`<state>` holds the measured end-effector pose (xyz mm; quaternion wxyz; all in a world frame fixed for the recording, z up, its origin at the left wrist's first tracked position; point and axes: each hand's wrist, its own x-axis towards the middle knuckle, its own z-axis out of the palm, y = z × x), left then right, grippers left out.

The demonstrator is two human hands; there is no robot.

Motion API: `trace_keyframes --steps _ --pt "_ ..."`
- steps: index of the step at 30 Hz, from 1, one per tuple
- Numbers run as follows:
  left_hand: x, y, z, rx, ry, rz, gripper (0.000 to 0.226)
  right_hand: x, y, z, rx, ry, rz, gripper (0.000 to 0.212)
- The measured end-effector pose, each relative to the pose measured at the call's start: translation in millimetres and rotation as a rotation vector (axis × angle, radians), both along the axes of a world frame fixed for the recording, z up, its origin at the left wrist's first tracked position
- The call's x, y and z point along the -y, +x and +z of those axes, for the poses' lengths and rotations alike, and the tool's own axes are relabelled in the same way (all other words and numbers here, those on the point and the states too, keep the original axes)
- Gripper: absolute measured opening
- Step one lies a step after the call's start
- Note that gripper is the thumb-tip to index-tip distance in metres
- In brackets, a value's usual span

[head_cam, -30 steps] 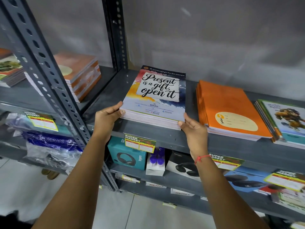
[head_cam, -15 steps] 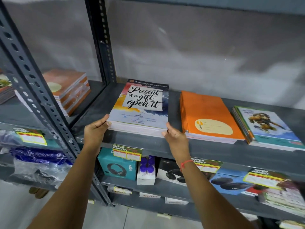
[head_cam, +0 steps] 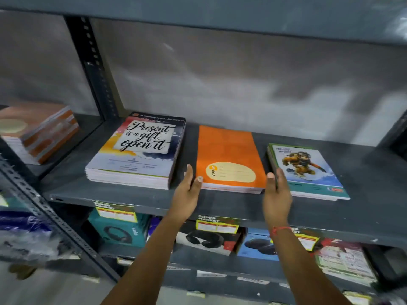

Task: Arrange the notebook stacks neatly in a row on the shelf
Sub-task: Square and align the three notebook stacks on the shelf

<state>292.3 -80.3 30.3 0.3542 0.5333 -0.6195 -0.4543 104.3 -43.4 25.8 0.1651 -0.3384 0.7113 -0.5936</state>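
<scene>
Three notebook stacks lie side by side on the grey shelf. The "Present is a gift" stack is at the left, the orange stack in the middle, and the stack with a cartoon figure on its cover at the right. My left hand stands flat against the orange stack's front left corner, thumb touching its edge. At that stack's front right corner is my right hand, in the gap before the cartoon stack. Both hands are flat with fingers extended, holding nothing.
A perforated upright post rises behind the left stack. Another orange stack lies on the neighbouring shelf to the left. Below, boxed headphones and price labels line the lower shelf. The upper shelf hangs overhead.
Both hands let go of the "Present is a gift" stack and moved right to either side of the orange stack. The view has tilted upward and shifted right.
</scene>
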Motion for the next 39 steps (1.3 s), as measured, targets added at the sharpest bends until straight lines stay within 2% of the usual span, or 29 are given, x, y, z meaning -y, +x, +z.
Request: trace_keyframes --steps 3,6,11,17,23,39 --pt "3.3 -10.6 -10.2 -0.056 0.023 0.035 0.057 2.3 -4.7 -14.5 0.043 0.144 0.207 0.056" --pt "5.5 -7.9 -16.5 -0.121 0.008 0.061 0.057 1.3 -7.6 -19.4 0.118 0.106 0.308 0.059" --pt "10.9 8.6 -20.7 -0.304 0.092 -0.025 0.060 -2.2 -32.2 -19.7 0.224 0.062 0.531 0.065" --pt "7.9 4.9 -20.2 -0.469 0.083 0.112 0.045 -5.9 -38.2 -22.7 0.248 -0.011 0.546 0.058" --pt "9.4 -0.8 -16.2 -0.480 0.097 0.246 0.032 -0.9 -37.9 -26.9 0.240 -0.017 0.482 0.052" --pt "16.4 -12.9 -18.7 -0.460 0.044 0.440 0.036 10.0 -30.3 -33.0 0.218 -0.010 0.275 0.043"
